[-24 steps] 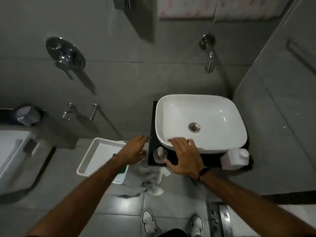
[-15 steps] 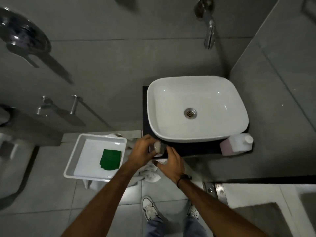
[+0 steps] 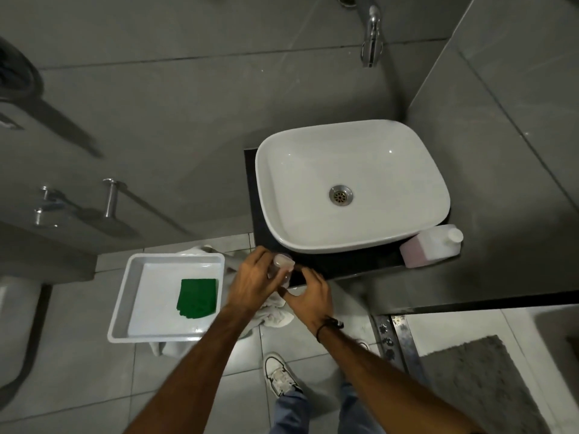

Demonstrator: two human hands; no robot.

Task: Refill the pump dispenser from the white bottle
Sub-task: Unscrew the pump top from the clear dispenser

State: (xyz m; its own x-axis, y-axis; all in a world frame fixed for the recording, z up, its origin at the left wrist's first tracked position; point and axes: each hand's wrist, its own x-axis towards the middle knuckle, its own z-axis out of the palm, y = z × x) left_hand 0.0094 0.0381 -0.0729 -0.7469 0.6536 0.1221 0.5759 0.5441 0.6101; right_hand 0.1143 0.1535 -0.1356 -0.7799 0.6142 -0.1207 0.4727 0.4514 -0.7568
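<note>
A small clear pump dispenser (image 3: pixel 283 264) stands at the front left corner of the dark counter (image 3: pixel 344 264). My left hand (image 3: pixel 253 281) wraps around its left side. My right hand (image 3: pixel 308 294) holds its lower part from the right, fingers curled on it. The white bottle (image 3: pixel 434 244) with a round white cap and pinkish contents lies on its side at the counter's right end, beside the basin, away from both hands.
A white basin (image 3: pixel 351 183) fills most of the counter, with a wall tap (image 3: pixel 372 42) above it. On the floor to the left sits a white tray (image 3: pixel 138 292) holding a green cloth (image 3: pixel 197 297); a crumpled white cloth (image 3: pixel 275 314) lies under my hands. My shoe (image 3: pixel 280 375) is below.
Both hands went from reaching over the counter to closing around the dispenser. The view has tilted downward, showing more floor.
</note>
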